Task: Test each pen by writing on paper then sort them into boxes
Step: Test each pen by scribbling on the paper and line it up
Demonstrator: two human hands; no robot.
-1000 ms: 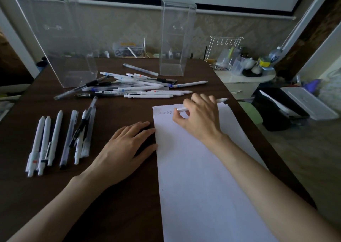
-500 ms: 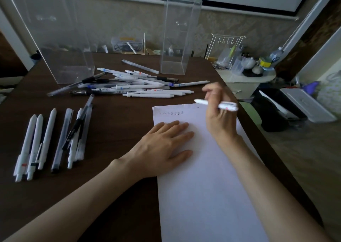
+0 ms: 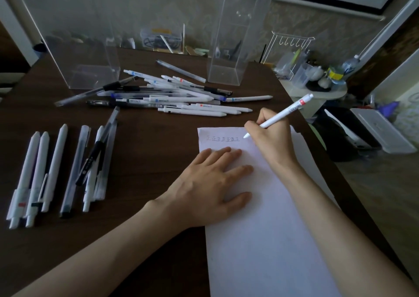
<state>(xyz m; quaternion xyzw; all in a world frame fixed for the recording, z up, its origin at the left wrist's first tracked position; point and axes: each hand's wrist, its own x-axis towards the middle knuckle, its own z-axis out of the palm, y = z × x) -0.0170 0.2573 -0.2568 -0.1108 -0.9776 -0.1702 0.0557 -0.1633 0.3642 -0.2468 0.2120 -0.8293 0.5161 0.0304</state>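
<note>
At the far left of the worktop [image 3: 147,151] a row of pens [image 3: 54,172] lies side by side, long axes running away from the person. Behind them stands the left clear box [image 3: 79,54]. To its right a loose pile of pens [image 3: 172,97] lies mostly crosswise. The right clear box [image 3: 231,47], the 2nd of the pair, stands behind the pile's right end.

Nearer, the left hand [image 3: 208,183] lies flat with straight fingers, pressing down the upper left part of the paper [image 3: 272,240]. Just beyond its fingertips runs a faint line of written marks [image 3: 223,139].

The right hand [image 3: 272,138] pinches a white pen [image 3: 285,112] in a writing grip. The barrel slants up and to the right, and the tip points down-left, just right of the last mark. Whether the tip touches the sheet cannot be told.

The next stroke likely turns on this: blank paper lies directly under the tip, and only the right hand needs to act.
</note>
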